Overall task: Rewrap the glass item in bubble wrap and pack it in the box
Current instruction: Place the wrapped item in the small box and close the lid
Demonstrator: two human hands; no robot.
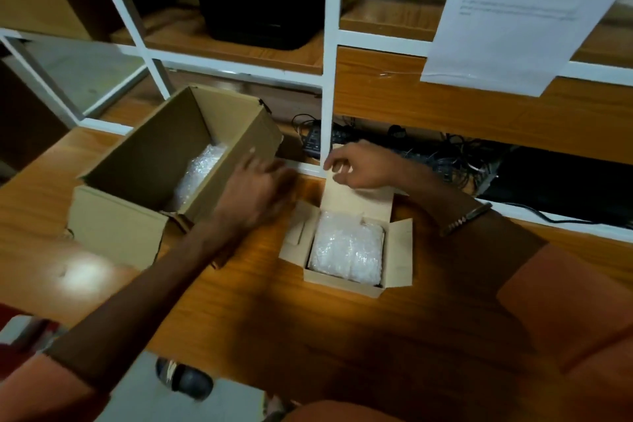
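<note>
A small cardboard box (342, 286) stands open on the wooden table, and a bundle of bubble wrap (347, 248) fills its inside. Whatever the wrap covers is hidden. My right hand (363, 164) pinches the top edge of the box's upright back lid flap (356, 202). My left hand (257, 188) is blurred, fingers spread, hovering between the small box and a larger open cardboard box (113, 233) to the left. The larger box holds more bubble wrap (198, 175) at its bottom.
The wooden table (274, 319) runs under both boxes. Behind it stands a white-framed shelf unit (329, 79) with a black device, tangled cables (428, 154) and a hanging printed sheet (524, 10). A shoe (185, 377) shows on the floor below the table edge.
</note>
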